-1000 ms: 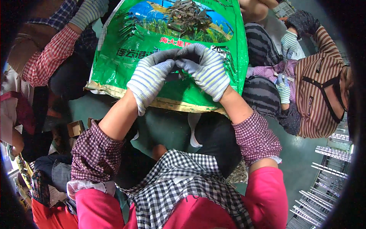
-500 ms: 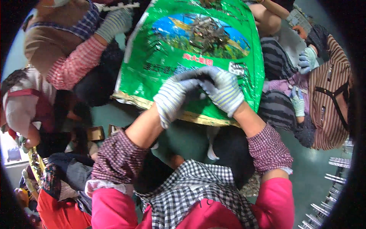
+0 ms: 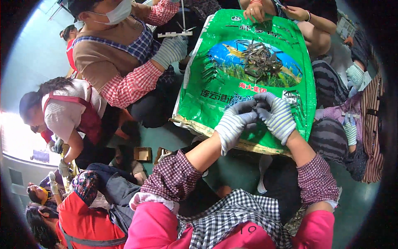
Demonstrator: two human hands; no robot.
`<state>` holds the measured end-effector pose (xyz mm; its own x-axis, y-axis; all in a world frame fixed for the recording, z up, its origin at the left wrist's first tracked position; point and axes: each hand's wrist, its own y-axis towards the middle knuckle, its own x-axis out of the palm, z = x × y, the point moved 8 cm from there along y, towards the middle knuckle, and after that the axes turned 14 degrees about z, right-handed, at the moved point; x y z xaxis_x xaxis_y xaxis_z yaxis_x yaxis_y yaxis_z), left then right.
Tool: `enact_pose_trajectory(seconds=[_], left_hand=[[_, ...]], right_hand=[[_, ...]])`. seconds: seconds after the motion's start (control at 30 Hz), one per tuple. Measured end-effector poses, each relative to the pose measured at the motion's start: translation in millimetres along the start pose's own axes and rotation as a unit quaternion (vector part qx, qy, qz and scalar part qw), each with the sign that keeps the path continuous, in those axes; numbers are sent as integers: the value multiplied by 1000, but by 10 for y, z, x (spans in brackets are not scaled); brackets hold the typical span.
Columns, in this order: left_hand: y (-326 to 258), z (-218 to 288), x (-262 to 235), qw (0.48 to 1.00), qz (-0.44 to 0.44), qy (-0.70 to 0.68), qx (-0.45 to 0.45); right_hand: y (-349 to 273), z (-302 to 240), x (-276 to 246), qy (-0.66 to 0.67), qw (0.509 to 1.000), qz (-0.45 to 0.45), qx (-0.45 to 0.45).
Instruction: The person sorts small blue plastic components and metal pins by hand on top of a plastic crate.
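Green sack (image 3: 195,97) w/ dark scraps (image 3: 262,62); L hand (image 3: 231,126) & R hand (image 3: 278,120) above, fingers bunched close, can't tell if pinching.

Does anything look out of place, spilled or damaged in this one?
Nothing stands out as damaged. At most, the dark pieces lie in an untidy heap on the green sack, with what look like strays to the heap's left.
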<state>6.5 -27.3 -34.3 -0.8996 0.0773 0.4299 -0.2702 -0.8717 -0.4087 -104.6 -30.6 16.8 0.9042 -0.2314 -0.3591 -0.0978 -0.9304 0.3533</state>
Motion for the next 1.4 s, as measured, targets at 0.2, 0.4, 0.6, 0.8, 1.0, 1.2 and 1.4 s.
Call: enact_pose_trajectory(seconds=[0.2, 0.4, 0.6, 0.8, 1.0, 1.2, 1.4], left_hand=[[16, 41, -39, 998, 28, 57, 21], [44, -12, -27, 993, 15, 113, 38], [-23, -18, -16, 994, 12, 102, 23], [-10, 47, 16, 990, -3, 132, 57], [18, 136, -30, 990, 33, 45, 133], [22, 161, -7, 980, 44, 63, 184], [-92, 288, 242, 985, -66, 100, 126]], right_hand=[[6, 103, 48, 52, 997, -22, 54], [-28, -110, 32, -133, 988, -23, -80], [-2, 40, -13, -62, 994, -57, 67], [-5, 24, -33, -126, 992, -30, 8], [-24, -202, -75, -189, 972, 46, -131], [-7, 12, -5, -127, 991, 17, 24], [15, 84, -108, 15, 998, 31, 56]])
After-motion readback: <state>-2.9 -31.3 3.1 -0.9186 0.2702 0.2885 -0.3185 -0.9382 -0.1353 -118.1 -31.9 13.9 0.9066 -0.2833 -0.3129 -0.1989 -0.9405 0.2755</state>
